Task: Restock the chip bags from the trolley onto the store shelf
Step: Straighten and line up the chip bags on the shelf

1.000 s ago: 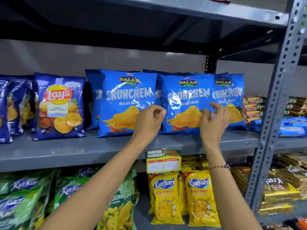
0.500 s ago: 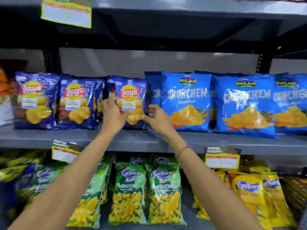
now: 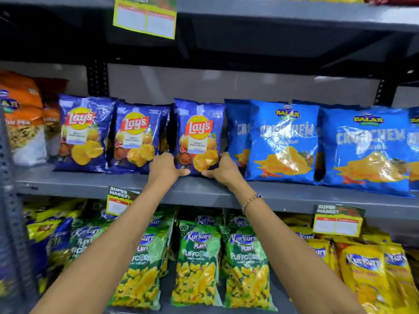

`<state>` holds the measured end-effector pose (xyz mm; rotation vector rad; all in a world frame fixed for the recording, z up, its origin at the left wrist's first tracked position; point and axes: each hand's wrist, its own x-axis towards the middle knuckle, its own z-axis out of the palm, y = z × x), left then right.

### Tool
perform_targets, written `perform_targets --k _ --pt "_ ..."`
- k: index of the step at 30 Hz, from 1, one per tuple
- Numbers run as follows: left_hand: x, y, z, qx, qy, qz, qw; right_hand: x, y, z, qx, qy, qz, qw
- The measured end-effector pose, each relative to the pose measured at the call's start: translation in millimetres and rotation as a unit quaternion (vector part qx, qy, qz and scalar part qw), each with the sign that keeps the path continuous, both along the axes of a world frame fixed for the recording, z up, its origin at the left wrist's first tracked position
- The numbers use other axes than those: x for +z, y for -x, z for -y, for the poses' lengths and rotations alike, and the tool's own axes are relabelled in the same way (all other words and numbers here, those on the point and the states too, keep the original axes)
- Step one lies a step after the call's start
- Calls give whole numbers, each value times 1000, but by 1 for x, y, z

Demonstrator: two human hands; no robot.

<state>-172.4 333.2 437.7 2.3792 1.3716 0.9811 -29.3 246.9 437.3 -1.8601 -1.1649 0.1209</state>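
A dark blue Lay's bag (image 3: 199, 130) stands upright on the grey middle shelf (image 3: 90, 184), third in a row of Lay's bags (image 3: 84, 132). My left hand (image 3: 164, 166) grips its lower left corner. My right hand (image 3: 223, 168) grips its lower right corner. Both thumbs press on the front of the bag near the shelf surface. To its right stand light blue Crunchem bags (image 3: 283, 139), the nearest one touching the Lay's bag. The trolley is out of view.
Orange snack bags (image 3: 20, 114) fill the shelf's left end. Green Kurkure Puffcorn bags (image 3: 197, 264) and yellow Kurkure bags (image 3: 371, 275) hang on the lower shelf. Price tags (image 3: 337, 220) clip to the shelf edges. A grey upright post (image 3: 9, 223) stands at far left.
My view and both hands shifted left from the Crunchem bags to the Lay's row. The hands closed on the bottom corners of the rightmost Lay's bag.
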Motion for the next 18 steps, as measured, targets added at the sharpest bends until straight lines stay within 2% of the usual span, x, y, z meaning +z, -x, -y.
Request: perform_targets --k 7,15,18 --pt "-4 11 -5 29 -53 29 998 -1 16 -14 -3 -2 9 1000" --pt "-4 11 19 52 -61 50 996 4 16 -4 9 30 12 999" --pt "6 0 44 33 -111 96 989 12 8 29 -26 -36 27 999"
